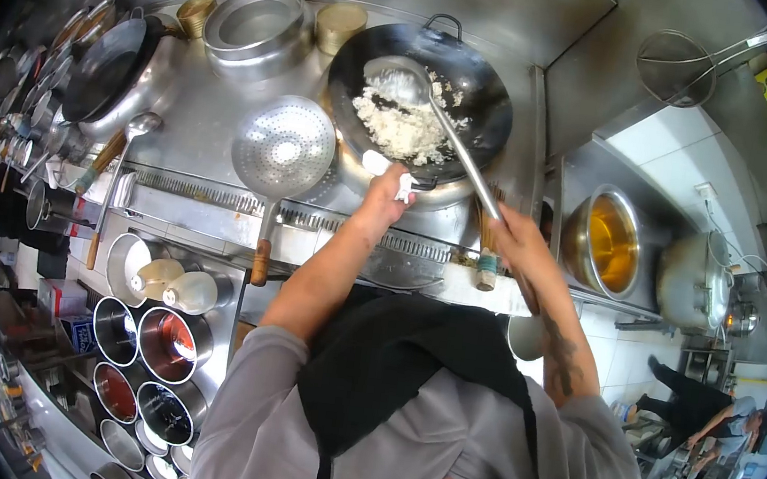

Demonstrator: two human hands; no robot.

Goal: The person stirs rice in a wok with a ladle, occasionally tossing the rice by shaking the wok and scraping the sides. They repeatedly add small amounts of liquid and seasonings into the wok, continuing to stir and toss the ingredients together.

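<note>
A dark wok (494, 115) sits on the stove with white rice (400, 134) in it, some grains scattered up its far side. My left hand (382, 203) is closed on a folded white cloth (403, 185) at the wok's near loop handle (425, 185). In my right hand (523, 243) is the long handle of a metal wok ladle (463, 150). Its blurred bowl lies over the rice at the wok's far left. Left of the wok, a perforated skimmer (284, 145) with a wooden grip lies on the steel stovetop.
A steel pot (254, 28) stands behind the skimmer. On the right are a pot of amber liquid (612, 242) and a hanging wire strainer (675, 68). Several containers of sauce (174, 345) stand at lower left. Another person (725, 416) is at far right.
</note>
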